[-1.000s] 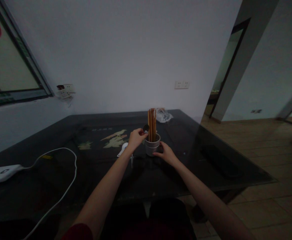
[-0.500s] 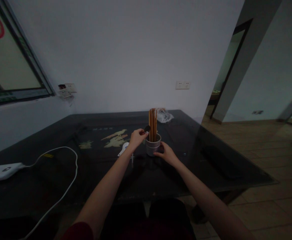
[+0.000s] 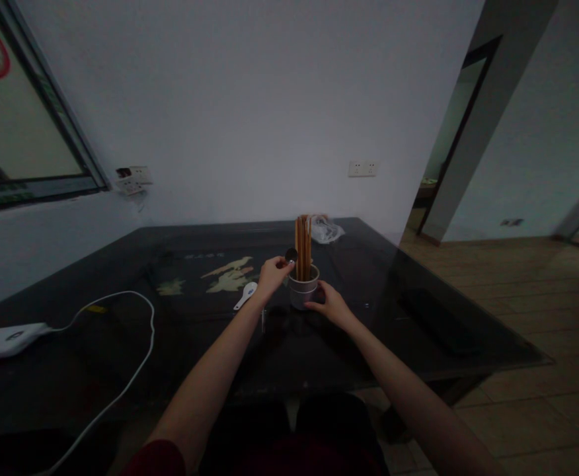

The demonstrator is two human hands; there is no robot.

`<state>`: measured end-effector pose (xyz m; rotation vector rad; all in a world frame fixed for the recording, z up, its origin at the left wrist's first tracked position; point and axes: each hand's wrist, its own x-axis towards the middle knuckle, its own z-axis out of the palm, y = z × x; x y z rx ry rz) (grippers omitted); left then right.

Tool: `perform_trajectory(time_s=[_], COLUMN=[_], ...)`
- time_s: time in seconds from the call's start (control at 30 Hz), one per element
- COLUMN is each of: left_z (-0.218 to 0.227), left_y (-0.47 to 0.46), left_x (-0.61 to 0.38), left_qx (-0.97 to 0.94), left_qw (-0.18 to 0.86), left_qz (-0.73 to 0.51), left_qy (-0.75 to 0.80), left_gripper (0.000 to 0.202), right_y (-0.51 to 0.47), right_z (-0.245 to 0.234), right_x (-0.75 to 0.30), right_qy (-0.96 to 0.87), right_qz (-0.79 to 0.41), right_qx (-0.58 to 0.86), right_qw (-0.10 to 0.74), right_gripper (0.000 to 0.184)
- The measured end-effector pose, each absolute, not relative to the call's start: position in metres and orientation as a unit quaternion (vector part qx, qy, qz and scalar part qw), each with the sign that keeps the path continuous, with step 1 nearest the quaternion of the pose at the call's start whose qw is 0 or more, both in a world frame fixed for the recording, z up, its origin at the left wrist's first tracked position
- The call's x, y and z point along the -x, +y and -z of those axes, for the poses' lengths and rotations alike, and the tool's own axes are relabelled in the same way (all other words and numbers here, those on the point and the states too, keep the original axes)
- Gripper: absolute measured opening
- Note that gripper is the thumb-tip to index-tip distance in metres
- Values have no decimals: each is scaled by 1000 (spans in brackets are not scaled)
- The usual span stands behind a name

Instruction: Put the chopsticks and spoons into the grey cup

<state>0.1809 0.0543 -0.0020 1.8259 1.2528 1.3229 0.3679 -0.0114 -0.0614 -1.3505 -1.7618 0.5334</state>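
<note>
A dark red sleeve (image 3: 158,457) shows at the bottom left, and a white cable (image 3: 145,357) loops up from the lower edge to a white device (image 3: 9,340) at the left side of the desk (image 3: 319,363). Both forearms reach forward over the dark, glossy surface. Farther right lies a flat black object (image 3: 438,320), too dim to identify. Near the left forearm are a thin, shiny item (image 3: 263,320) and a white spoon (image 3: 245,295), its wider end pointing away from the person.

Just beyond, the hands meet at a grey metal cup (image 3: 302,295) standing upright on the desk. The right hand (image 3: 334,304) grips the cup's right side, thumb toward the front and fingers curled behind. The left hand (image 3: 272,274) pinches a dark, round-bowled spoon (image 3: 291,255) between thumb and fingertips at the cup's left rim — bowl upward, its lower end hidden. A bundle of wooden chopsticks (image 3: 303,248) stands nearly straight in the cup, just beside that bowl.

Behind them, a crumpled clear plastic bag (image 3: 325,229) rests at the desk's far edge. The pale wall (image 3: 250,119) carries a double socket (image 3: 363,169) — with a doorway off to the right.
</note>
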Motion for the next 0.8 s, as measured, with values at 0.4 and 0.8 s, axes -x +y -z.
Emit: perform_trajectory(time_s=[0.4, 0.8], left_z=[-4, -15], left_y=[47, 46], left_x=[-182, -180], left_qx=[-691, -636], left_qw=[229, 248], left_qz=[-485, -581], left_qy=[484, 443], left_gripper=[15, 32], right_y=[-13, -13], right_z=[59, 58], right_x=[-368, -368], right_qy=[-704, -706], right_qz=[-224, -225], right_qx=[535, 531], right_qw=[410, 412], right_gripper=[57, 58])
